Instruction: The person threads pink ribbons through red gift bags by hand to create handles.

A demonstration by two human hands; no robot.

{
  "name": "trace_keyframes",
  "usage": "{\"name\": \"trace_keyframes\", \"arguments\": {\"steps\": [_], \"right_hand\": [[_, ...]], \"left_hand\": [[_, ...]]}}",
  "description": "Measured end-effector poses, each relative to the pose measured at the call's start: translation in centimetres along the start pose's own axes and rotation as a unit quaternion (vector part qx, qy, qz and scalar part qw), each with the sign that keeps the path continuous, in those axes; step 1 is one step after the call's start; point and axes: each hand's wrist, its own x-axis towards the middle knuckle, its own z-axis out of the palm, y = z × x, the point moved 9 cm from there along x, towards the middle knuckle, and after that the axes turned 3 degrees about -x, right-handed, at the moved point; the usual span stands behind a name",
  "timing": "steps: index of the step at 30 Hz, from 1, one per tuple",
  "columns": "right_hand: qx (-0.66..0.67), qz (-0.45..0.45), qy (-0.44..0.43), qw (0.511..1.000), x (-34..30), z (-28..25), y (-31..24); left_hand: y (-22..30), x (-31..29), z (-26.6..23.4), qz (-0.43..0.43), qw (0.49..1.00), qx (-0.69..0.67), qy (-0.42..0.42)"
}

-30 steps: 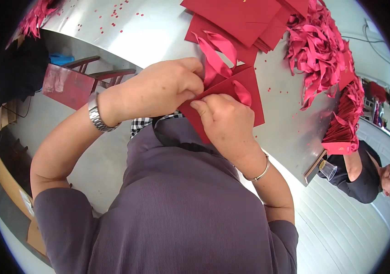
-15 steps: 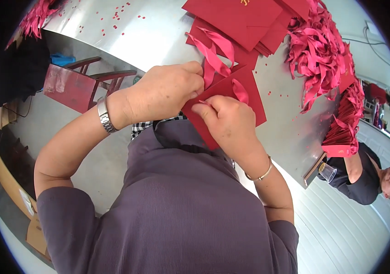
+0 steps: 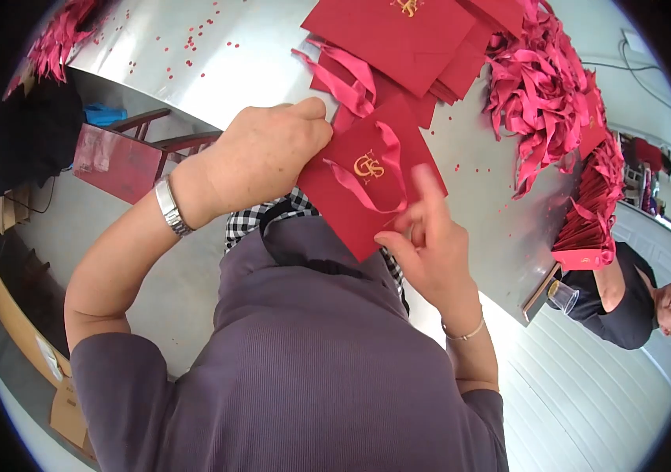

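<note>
Red bag (image 3: 343,224) mid-frame: left hand (image 3: 276,149) is pinching its left edge, right hand (image 3: 433,248) is hovering spread by front ribbon (image 3: 393,149). Probably fitting handles; next calls for evening ribbon.

Bag (image 3: 355,208) between left hand (image 3: 272,153) and right hand (image 3: 432,240), at near side of bench (image 3: 272,71). Stack of bags (image 3: 398,47) on bench just beyond. Ribbon heap (image 3: 536,110) right of stack; row of bags (image 3: 584,224) further right, nearer. Paper dots (image 3: 191,50) left of stack. Stool (image 3: 119,164) left, off bench. Co-worker (image 3: 630,303) far right, cup (image 3: 562,296) just beside.
</note>
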Motion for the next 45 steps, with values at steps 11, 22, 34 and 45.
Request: {"name": "trace_keyframes", "arguments": {"steps": [11, 22, 34, 45], "right_hand": [[-0.105, 0.029, -0.021, 0.994, -0.1, 2.0, 2.8], [-0.091, 0.004, 0.034, 0.995, -0.4, 0.8, 2.1], [-0.044, -0.07, 0.126, 0.989, -1.8, 0.9, 3.1], [0.101, -0.055, 0.405, 0.907, -8.2, -7.0, 7.0]], "left_hand": [[-7.1, -0.4, -6.9, -0.154, 0.953, 0.183, 0.186], [-2.2, -4.5, -2.9, -0.227, 0.902, -0.258, 0.261], [-1.3, -4.7, 2.6, -0.303, 0.81, -0.413, 0.285], [5.4, -2.6, -5.0, -0.133, 0.77, -0.478, 0.401]]}}
